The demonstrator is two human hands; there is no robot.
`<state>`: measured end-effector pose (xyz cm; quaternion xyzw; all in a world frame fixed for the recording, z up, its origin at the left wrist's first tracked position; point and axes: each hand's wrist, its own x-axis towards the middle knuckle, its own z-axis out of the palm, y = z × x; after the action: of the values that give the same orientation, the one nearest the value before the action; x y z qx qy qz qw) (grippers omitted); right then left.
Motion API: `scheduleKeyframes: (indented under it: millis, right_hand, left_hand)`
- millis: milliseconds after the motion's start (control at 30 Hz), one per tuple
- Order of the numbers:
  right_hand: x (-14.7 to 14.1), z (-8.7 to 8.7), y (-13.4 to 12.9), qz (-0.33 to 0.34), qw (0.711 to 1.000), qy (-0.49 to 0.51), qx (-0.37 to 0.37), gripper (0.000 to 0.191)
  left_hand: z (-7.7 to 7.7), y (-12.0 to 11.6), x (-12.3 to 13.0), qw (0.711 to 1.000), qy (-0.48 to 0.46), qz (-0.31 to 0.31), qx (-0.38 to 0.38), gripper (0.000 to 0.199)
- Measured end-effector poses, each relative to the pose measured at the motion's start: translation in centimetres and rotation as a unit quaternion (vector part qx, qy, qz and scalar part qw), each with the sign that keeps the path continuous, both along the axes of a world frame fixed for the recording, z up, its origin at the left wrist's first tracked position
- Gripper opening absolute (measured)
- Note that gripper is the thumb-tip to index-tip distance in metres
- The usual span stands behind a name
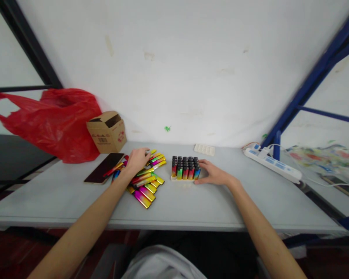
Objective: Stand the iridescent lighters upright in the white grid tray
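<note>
A loose pile of shiny, multicoloured lighters [145,193] lies left of centre on the table. My left hand [137,159] rests over the back of this pile with its fingers curled down; what they hold, if anything, is hidden. To the right, several lighters [185,170] stand upright in close rows, black tops up, in a pale tray [174,178]. My right hand [213,173] grips the right end of that tray, thumb at the near corner and fingers behind.
A dark phone [104,167] lies beside the pile, partly under some lighters. Behind it stand an open cardboard box [107,133] and a red plastic bag [58,124]. An empty white tray [204,149] lies near the wall. A power strip [273,162] sits at the right edge.
</note>
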<state>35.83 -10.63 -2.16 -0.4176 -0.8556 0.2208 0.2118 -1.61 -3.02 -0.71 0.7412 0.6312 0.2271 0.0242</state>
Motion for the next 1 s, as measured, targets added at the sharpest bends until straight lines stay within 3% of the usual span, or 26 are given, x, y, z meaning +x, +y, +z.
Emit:
scheduleKeyframes:
  millis: [200,333,467,600,700,833,1000]
  right_hand:
    - [0.0,0.1,-0.1,-0.003,1.0,-0.005,-0.002,0.085]
    - [0.1,0.1,-0.1,-0.006,1.0,-0.01,-0.005,0.085]
    - [0.1,0.0,0.0,-0.001,1.0,-0.005,-0.001,0.084]
    - [0.0,-0.1,0.1,-0.003,1.0,-0.006,-0.001,0.087]
    - [0.0,0.0,0.0,-0.004,1.0,-0.006,-0.003,0.088]
    - [0.0,0.1,-0.1,0.002,1.0,0.0,-0.001,0.085]
    - [0.0,0.0,-0.1,-0.001,1.0,-0.003,-0.002,0.085]
  left_hand:
    - [0.5,0.2,-0.4,0.987,-0.157,-0.029,-0.016,0.019]
    - [0.5,0.2,-0.5,0.972,-0.222,-0.063,-0.044,0.023]
    - [0.1,-0.1,0.0,0.974,-0.194,-0.102,-0.049,0.025]
    - [0.5,-0.9,0.8,0.986,-0.129,-0.11,-0.005,0.023]
    - [1.5,-1.8,1.3,0.979,-0.176,-0.092,0.055,0.025]
    - [2.6,-3.1,2.0,0.919,-0.382,-0.099,0.015,0.038]
    - [3.2,-4.0,3.2,0.775,-0.612,-0.131,-0.082,0.046]
